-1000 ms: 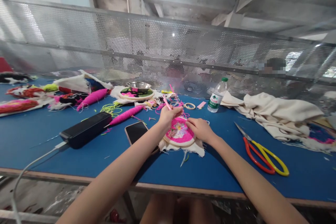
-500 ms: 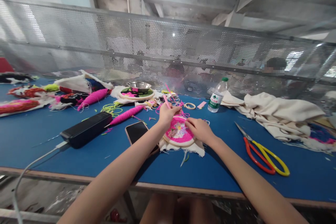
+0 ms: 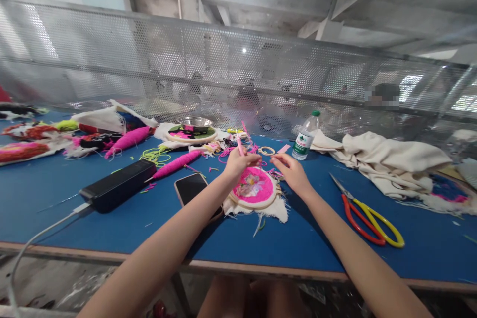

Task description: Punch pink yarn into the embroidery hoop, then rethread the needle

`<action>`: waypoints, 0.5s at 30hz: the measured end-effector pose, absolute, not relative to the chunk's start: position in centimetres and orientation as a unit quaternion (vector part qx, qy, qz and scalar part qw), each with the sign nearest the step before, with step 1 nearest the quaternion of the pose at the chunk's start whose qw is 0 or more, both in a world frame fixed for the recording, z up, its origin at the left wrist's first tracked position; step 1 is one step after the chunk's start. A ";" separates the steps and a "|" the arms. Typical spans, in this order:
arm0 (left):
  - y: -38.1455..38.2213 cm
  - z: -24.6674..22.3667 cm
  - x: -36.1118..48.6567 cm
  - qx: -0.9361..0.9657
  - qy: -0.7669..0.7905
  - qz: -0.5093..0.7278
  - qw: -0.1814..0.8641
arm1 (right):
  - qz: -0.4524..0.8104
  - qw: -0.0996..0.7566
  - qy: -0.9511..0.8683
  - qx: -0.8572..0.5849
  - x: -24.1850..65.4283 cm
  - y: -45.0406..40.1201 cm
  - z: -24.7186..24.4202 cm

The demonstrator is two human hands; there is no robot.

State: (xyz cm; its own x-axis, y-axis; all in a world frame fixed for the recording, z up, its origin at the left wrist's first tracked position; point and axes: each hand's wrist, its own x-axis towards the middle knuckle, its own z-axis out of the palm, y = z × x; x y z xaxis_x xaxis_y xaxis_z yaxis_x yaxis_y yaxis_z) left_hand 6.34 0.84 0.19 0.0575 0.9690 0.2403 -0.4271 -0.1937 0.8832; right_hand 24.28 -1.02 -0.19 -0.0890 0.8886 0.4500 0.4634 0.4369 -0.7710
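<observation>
A round embroidery hoop point(image 3: 257, 194) lies on the blue table, its cloth worked in bright pink with a pale flower in the middle. Ragged white cloth edges stick out around it. Above the hoop's upper left, my left hand point(image 3: 238, 165) is closed around a pink punch needle point(image 3: 240, 148), the thin tip pointing up. My right hand point(image 3: 294, 174) hovers over the hoop's upper right, apart from it, thumb and fingertips pinched together. Whatever is in that pinch is too small to make out. Pink yarn point(image 3: 227, 154) lies tangled just behind the hands.
Scissors point(image 3: 359, 213) with red and yellow handles lie at right, near beige cloth point(image 3: 391, 156). A water bottle point(image 3: 305, 136) stands behind my right hand. To the left are a phone point(image 3: 190, 189), a black power bank point(image 3: 117, 186) with a cable, and a pink yarn spindle point(image 3: 177, 164).
My right hand has lifted off the hoop and moved up and back, fingers now pinched. My left hand still grips the punch needle, slightly shifted. The hoop is more uncovered.
</observation>
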 end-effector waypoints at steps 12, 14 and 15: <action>-0.4 0.3 7.1 0.501 0.245 0.599 0.575 | 0.606 0.421 -0.537 -0.409 23.4 -1.3 -0.8; -0.5 0.4 7.2 0.500 0.246 0.600 0.574 | 0.609 0.423 -0.531 -0.411 23.4 -1.1 -0.9; -0.5 0.4 7.2 0.498 0.247 0.600 0.575 | 0.606 0.426 -0.531 -0.413 23.4 -1.1 -0.9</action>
State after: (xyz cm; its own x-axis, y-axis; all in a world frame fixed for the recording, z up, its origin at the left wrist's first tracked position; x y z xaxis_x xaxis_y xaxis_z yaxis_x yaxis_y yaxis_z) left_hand 7.15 -0.55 0.43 0.1573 0.9361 0.3145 -0.4443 -0.2174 0.8691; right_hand 23.42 -1.06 -0.90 -0.2969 0.9537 -0.0484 -0.0773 -0.0745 -0.9942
